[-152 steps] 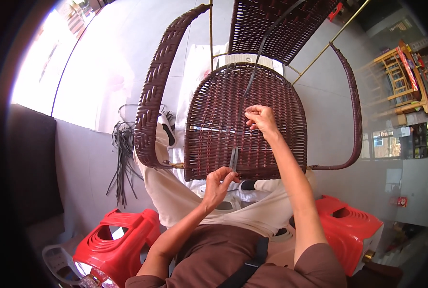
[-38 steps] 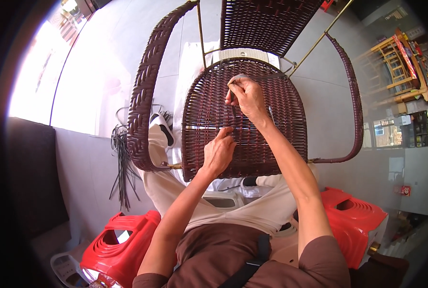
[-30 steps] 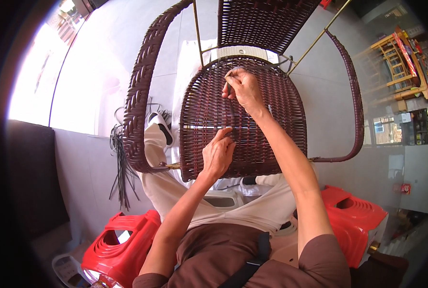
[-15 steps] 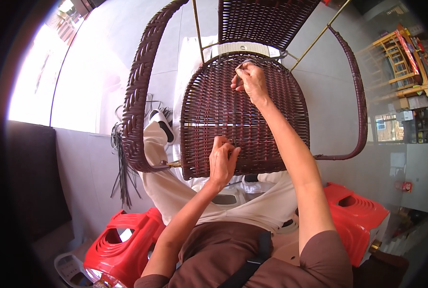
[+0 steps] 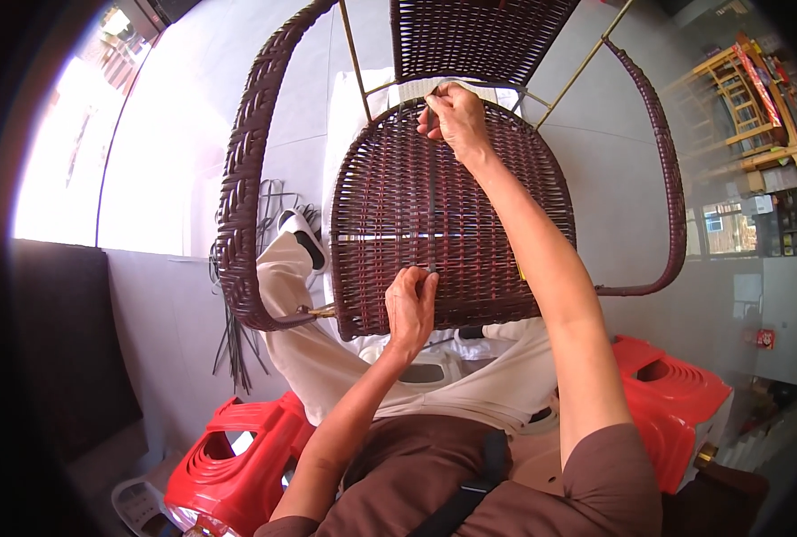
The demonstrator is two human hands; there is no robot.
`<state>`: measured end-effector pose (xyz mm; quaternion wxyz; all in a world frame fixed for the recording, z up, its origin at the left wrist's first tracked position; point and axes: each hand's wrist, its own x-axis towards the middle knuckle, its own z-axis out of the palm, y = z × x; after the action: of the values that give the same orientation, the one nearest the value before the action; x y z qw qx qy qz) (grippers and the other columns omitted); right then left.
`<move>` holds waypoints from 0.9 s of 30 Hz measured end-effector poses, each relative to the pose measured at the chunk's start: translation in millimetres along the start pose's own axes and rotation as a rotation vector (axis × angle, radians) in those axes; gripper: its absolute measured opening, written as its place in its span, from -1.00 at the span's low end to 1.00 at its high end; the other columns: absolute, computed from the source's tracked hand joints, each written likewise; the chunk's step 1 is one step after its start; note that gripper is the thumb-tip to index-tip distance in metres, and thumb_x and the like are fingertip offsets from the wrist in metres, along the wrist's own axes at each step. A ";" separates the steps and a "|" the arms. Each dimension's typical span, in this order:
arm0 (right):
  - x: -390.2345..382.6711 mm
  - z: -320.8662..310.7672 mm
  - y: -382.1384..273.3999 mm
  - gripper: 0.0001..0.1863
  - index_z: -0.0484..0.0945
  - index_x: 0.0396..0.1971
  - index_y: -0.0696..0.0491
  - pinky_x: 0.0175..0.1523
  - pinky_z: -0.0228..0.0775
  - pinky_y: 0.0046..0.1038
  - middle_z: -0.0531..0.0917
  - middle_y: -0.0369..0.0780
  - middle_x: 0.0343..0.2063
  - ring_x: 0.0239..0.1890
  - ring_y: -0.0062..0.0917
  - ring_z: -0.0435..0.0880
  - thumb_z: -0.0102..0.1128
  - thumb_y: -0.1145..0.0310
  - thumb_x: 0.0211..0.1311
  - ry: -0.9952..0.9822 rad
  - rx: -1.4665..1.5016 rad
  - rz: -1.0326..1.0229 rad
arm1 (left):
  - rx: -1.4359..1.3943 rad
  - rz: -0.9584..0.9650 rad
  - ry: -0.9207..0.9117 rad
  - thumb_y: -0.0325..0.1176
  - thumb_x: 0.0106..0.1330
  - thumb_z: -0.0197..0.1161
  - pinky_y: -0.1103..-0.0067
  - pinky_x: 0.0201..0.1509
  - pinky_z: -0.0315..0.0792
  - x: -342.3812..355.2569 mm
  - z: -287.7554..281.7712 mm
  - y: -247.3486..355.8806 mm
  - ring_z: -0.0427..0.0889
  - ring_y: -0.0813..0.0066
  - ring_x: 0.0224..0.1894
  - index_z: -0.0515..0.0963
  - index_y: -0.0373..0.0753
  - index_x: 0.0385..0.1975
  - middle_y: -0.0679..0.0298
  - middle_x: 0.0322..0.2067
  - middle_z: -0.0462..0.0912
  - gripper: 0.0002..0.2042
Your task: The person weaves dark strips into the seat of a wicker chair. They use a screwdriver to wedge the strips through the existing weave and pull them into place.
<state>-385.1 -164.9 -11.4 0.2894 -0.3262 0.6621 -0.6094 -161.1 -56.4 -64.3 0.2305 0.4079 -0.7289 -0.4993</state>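
A dark brown woven wicker chair seat lies in front of me, rounded at its far end. A flat dark weaving strip runs lengthwise over the weave, between my two hands. At the far rim, my right hand pinches the strip between thumb and fingers. My left hand is closed near the seat's front, thumb and forefinger pressed together at the strip's near end. The chair's backrest rises beyond my right hand.
Wrapped armrests curve around both sides, with thin metal rods at the back. Red plastic stools stand at lower left and right. Loose dark strips hang beyond the left armrest. Bamboo furniture stands far right.
My right hand has moved away from me to the seat's far rim, drawing the strip straighter. My left hand has shifted slightly nearer to me, still closed. The chair has shifted slightly left in view.
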 end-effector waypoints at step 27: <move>-55.3 -26.8 38.3 -0.65 0.49 -0.23 0.14 -0.58 0.45 -0.74 0.57 -0.20 -0.40 -0.44 -0.60 0.58 0.14 0.16 0.14 -0.095 -0.119 0.239 | 0.054 -0.014 0.070 -0.45 0.02 0.24 0.40 -0.38 0.41 12.7 10.1 -19.7 0.56 0.14 -0.50 0.53 -0.37 -0.55 0.06 -0.56 0.54 -0.89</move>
<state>-374.8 -103.2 -47.9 0.3711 -0.2900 0.7169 -0.5141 -168.5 -64.7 -87.3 0.2414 0.4362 -0.7308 -0.4662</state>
